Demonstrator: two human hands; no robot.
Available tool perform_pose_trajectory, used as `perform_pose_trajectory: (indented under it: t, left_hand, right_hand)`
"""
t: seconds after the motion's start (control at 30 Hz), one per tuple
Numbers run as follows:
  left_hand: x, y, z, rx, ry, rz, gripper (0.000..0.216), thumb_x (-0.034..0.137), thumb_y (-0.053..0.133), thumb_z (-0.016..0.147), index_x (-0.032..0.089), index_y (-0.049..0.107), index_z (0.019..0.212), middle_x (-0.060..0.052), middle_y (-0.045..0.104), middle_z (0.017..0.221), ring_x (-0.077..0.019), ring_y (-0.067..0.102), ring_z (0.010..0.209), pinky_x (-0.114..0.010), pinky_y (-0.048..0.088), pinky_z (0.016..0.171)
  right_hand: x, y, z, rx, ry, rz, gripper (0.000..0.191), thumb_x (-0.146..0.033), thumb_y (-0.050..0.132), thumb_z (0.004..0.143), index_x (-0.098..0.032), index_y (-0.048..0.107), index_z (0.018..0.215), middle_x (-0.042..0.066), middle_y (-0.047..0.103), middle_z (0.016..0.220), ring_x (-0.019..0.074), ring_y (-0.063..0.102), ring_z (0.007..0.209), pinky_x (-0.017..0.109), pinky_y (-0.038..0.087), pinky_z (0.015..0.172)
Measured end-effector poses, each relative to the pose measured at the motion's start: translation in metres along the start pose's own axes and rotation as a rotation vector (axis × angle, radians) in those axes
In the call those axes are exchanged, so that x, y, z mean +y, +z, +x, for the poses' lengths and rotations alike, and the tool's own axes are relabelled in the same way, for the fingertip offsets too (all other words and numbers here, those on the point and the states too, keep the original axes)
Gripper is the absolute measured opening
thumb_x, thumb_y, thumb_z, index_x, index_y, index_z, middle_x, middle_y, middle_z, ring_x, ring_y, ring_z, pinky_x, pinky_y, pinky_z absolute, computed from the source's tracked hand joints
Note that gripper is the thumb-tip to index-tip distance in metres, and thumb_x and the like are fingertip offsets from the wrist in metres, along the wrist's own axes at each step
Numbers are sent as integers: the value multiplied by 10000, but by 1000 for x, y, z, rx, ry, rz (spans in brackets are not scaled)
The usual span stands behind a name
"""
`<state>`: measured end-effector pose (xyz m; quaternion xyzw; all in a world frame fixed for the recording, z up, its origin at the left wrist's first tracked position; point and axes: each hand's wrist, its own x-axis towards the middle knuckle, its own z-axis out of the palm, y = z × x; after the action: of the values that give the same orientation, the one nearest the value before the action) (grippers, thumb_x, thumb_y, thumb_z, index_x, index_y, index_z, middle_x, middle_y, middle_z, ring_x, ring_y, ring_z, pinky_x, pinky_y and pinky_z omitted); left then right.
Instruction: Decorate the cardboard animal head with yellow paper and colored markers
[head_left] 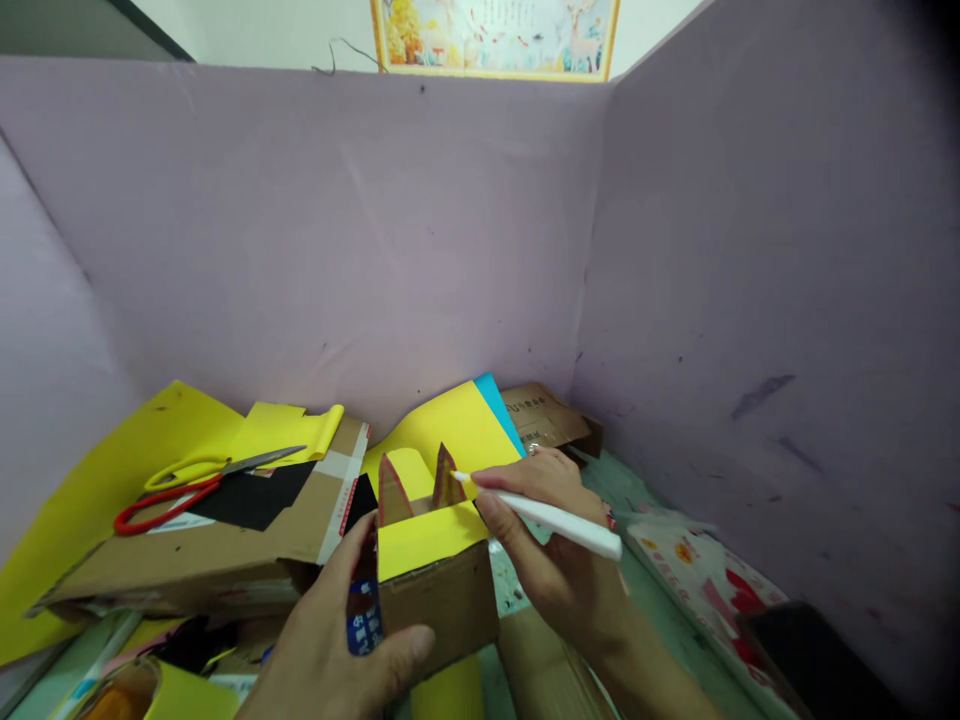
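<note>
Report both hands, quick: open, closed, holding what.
Left hand: closed around the side of the cardboard box.
Right hand: closed on the white pen.

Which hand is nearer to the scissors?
Left: the left hand, on the box, is to the right of the scissors; the right hand, with the pen, is farther right.

The brown cardboard box (439, 605), yellow paper (431, 540) on its top, bears two upright pointed cardboard pieces (393, 490), the left one red-edged; a white marker (562, 524) slants up leftward, its slim tip at the darker right-hand piece (444, 476).
</note>
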<state>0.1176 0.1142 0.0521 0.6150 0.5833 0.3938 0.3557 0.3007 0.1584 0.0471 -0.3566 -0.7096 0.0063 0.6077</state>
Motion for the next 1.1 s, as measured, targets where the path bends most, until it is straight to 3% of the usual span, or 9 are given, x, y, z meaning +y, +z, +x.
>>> perform_pose_trajectory:
  t: [0.27,0.47,0.67,0.9,1.1]
  left_hand:
    - [2,1,-1,-2,-26,-7,778,431,618,661,177,354,1347,-115,540,1340,-316,499,1219,-415,390,1021]
    - [0,0,0,12,2,3,751,405,633,655,176,384,1325,-117,571,1313,-317,544,1175,-399,444,975]
    - [0,1,-1,19,17,-1,747,410,647,653,191,405,1326,-90,580,1306,-306,545,1174,-385,437,989]
    - [1,1,-1,-7,-8,-44,749,399,644,654,202,374,1324,-90,569,1317,-293,516,1208,-377,423,993]
    - [4,1,-2,13,1,-6,725,405,632,666,182,389,1311,-93,557,1327,-278,515,1205,-356,416,1001]
  right_hand:
    - [-3,-2,1,-42,21,4,128,-165,551,813,-209,638,731,-12,684,683,162,586,646,400,348,794]
    - [-2,1,1,18,-12,-5,104,-152,576,805,-218,650,836,13,716,778,180,621,726,406,363,835]
    - [-3,-3,1,-48,10,6,110,-165,564,806,-220,642,753,-16,698,702,164,603,663,413,342,839]
    - [-1,1,0,40,-28,3,109,-141,585,804,-212,650,855,23,721,794,181,633,729,404,369,822]
    - [-6,1,0,-14,-22,-6,101,-140,576,789,-209,648,776,-6,709,708,162,625,646,419,343,857]
